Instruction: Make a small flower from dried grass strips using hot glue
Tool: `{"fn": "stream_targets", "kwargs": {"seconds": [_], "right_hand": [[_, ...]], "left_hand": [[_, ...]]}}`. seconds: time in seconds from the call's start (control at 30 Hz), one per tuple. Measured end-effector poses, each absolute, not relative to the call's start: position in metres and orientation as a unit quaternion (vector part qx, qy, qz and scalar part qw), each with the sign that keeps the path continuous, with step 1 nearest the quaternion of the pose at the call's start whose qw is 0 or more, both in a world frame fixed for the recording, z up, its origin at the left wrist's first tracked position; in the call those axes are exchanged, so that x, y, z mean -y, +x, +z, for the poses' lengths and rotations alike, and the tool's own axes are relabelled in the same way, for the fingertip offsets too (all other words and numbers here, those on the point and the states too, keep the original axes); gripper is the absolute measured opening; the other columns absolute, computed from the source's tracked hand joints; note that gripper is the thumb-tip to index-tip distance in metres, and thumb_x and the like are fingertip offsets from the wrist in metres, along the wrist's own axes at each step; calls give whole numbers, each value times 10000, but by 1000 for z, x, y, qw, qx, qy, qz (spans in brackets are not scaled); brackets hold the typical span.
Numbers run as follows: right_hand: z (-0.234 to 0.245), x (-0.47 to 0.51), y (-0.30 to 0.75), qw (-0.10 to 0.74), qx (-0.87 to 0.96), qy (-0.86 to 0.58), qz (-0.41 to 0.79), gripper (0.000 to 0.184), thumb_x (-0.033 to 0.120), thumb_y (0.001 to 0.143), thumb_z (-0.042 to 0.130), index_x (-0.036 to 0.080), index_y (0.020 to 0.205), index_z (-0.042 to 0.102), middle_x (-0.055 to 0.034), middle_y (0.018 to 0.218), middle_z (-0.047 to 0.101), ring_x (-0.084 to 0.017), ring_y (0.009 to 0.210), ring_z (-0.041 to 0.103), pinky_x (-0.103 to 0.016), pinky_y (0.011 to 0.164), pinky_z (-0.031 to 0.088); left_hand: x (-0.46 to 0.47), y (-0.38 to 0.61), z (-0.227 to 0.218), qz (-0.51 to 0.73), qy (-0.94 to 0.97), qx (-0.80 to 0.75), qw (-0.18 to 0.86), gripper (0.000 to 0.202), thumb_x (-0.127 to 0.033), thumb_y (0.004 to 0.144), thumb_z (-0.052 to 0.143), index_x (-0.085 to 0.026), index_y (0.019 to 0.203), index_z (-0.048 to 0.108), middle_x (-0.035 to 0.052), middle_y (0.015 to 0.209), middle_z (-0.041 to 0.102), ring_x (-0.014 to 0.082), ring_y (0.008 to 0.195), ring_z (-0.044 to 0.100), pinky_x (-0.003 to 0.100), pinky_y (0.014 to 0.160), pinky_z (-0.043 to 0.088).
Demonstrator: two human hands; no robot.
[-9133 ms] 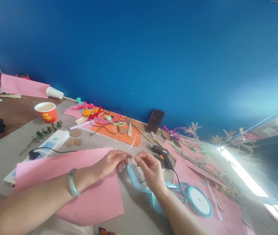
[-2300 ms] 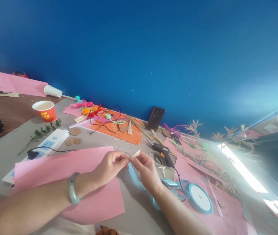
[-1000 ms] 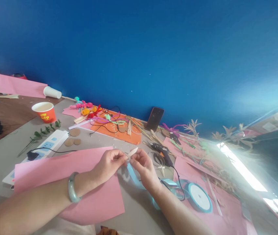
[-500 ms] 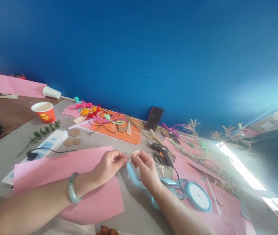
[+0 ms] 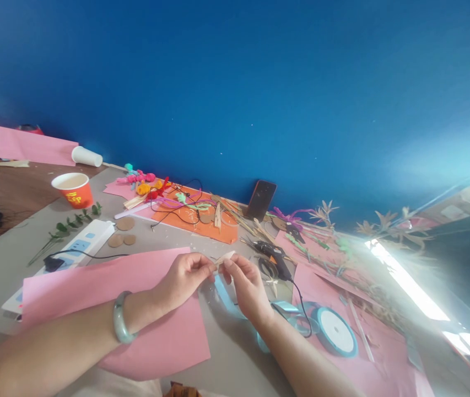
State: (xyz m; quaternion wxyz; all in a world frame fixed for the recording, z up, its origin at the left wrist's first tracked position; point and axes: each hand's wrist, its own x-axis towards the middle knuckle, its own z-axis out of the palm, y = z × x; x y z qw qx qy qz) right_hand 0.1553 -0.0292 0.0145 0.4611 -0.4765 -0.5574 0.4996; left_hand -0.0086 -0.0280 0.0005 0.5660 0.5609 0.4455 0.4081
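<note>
My left hand [image 5: 185, 277] and my right hand [image 5: 246, 284] meet above the table, both pinching a small pale straw strip [image 5: 224, 257] between their fingertips. The strip's pointed end sticks out up and to the right. A green bangle sits on my left wrist. Beneath my left hand lies a large pink paper sheet [image 5: 106, 300]. A light blue ribbon [image 5: 226, 295] runs under my right hand to its spool [image 5: 334, 332].
A black glue gun [image 5: 274, 256] with its cord lies just beyond my right hand. Farther back are an orange sheet [image 5: 195, 218] with cords and craft bits, a phone [image 5: 261, 199] leaning on the blue wall, a power strip [image 5: 75, 245], a red paper cup [image 5: 73, 189] and dried plant stems at the right.
My hands have stayed together over the same spot. The pale strip between the fingertips has been turned slightly, and my right fingers have shifted their pinch on it.
</note>
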Motion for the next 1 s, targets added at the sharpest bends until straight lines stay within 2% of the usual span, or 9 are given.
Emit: {"fn": "stream_targets", "kwargs": {"seconds": [0.1,0.23,0.4,0.57,0.63,0.7,0.77,0.9,1.0], "right_hand": [[15,29,155,454,552,-462,525,193,338,799,593,177,701,632,23,580,511,-120,555,423,-248,569,355],[20,33,151,460,543,-450,539,143,312,761,663,185,713,617,21,621,546,-115,561,442,-245,573,366],[15,29,154,457,551,-475,512,299,432,827,597,182,664,588,30,568,481,-114,547,415,-243,557,354],[6,24,158,487,535,-496,480,457,530,908,408,174,694,598,-18,630,552,-127,550,439,-266,564,382],[7,24,158,532,521,-492,451,355,505,893,465,188,779,577,-8,662,551,-128,562,449,-264,567,393],[9,27,158,566,537,-488,391,244,443,821,611,209,833,546,9,691,536,-130,596,467,-258,583,406],[13,30,159,563,578,-480,344,245,375,754,699,216,865,550,23,683,514,-132,607,472,-256,589,413],[18,32,161,490,651,-474,332,165,324,790,658,200,898,645,49,561,457,-121,520,422,-254,526,382],[17,31,161,472,670,-479,315,114,299,806,638,196,835,679,16,600,567,-123,531,458,-262,543,394]], "left_hand": [[29,-10,2,413,565,-437,565,276,-367,829,561,-138,697,639,-6,586,540,90,528,421,209,486,329],[28,-9,4,410,567,-442,561,288,-359,827,560,-136,656,622,-5,569,539,93,533,436,209,498,343],[29,-8,3,406,555,-456,565,286,-378,817,569,-140,674,638,-1,578,563,93,518,447,208,486,351],[30,-7,3,403,540,-470,570,276,-380,810,565,-146,684,640,14,608,606,97,502,464,212,482,380],[29,-7,2,402,536,-470,574,292,-397,808,566,-144,682,640,14,598,604,95,491,460,212,475,381],[28,-6,1,404,533,-469,577,306,-415,804,571,-142,682,638,12,596,600,92,485,452,210,468,380],[28,-7,0,407,533,-464,579,313,-424,800,580,-141,678,634,11,598,594,91,488,447,206,462,375],[28,-7,-1,411,545,-451,574,325,-428,807,576,-139,671,636,7,590,574,92,502,446,201,461,364],[28,-8,-1,406,557,-451,567,323,-426,812,569,-140,685,648,9,591,577,96,502,458,204,461,366]]}}
